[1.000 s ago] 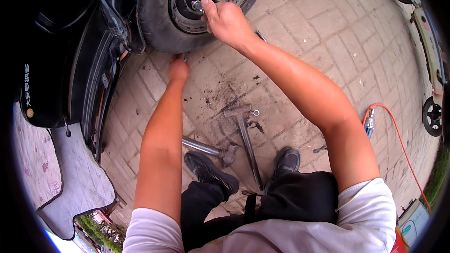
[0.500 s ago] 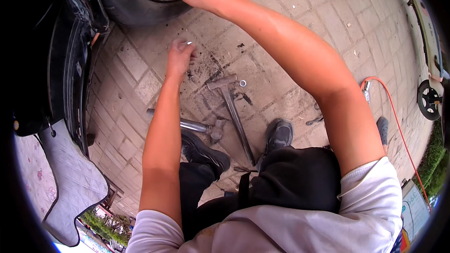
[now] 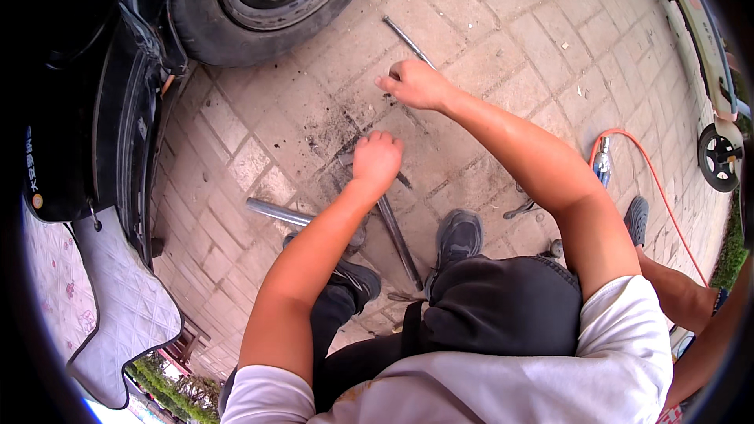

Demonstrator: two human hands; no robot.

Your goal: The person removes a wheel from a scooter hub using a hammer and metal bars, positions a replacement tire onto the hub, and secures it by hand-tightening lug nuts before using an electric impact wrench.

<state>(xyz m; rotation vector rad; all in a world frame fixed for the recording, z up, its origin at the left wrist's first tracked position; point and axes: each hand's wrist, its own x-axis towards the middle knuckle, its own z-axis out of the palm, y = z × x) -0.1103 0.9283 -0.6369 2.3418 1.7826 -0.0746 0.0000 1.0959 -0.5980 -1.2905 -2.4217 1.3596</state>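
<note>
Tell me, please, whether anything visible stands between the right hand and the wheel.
Nothing visible does: in this view, paving fills the gap between the right hand and the wheel. The metal rod lies beside that path, not across it.

Quilted cover (image 3: pixel 133 302) at far left, pale scooter (image 3: pixel 704 41) and greenery (image 3: pixel 729 250) at far right.

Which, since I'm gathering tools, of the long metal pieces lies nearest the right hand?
The thin rod just beyond the right hand; the dark handle and thick shiny bar lie nearer the shoes.
</note>
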